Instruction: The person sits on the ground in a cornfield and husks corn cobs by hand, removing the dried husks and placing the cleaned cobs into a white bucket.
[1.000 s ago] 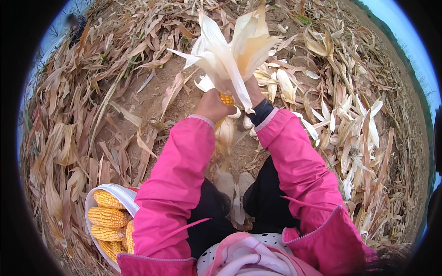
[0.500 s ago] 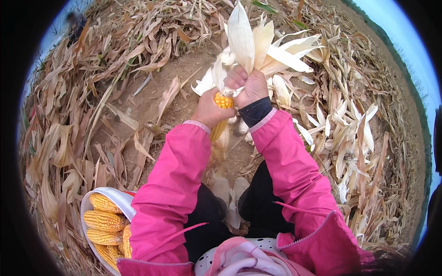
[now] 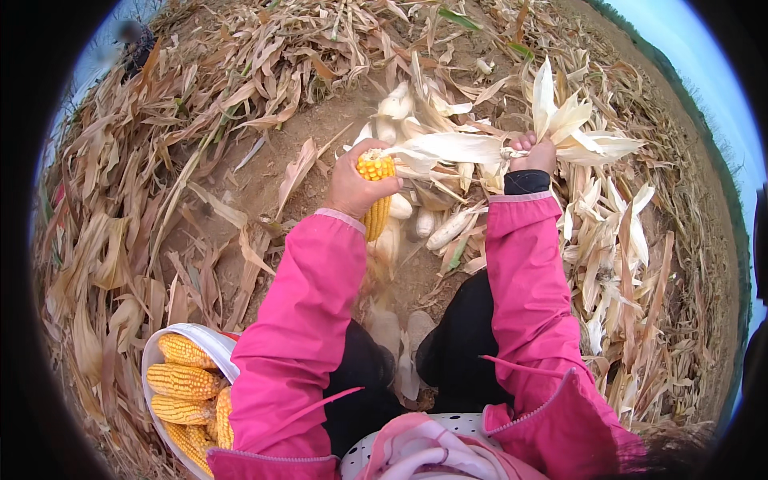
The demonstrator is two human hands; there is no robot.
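Note:
My left hand (image 3: pixel 352 186) is wrapped round a bare yellow ear of corn (image 3: pixel 376 166), its blunt end up. To the right, my right hand (image 3: pixel 534 154) is closed on a bunch of pale corn husks (image 3: pixel 570 132) that fan out above and beyond the fist. One long husk strip (image 3: pixel 452 147) stretches from the fist back toward the top of the ear; whether it is still joined there I cannot tell. Beneath and just beyond my hands lies a heap of ears in pale husks (image 3: pixel 398 104).
A white bucket (image 3: pixel 216 346) holding several husked ears (image 3: pixel 182 382) stands at my lower left. Loose pale husks (image 3: pixel 612 280) cover the ground on the right. Dry stalks and leaves (image 3: pixel 104 256) lie on the left and far side. A person (image 3: pixel 136 44) is at the far left.
My right hand has pulled away to the right with the husks, off the ear's end. My left hand has stayed nearly in place, still holding the ear, whose top now shows bare.

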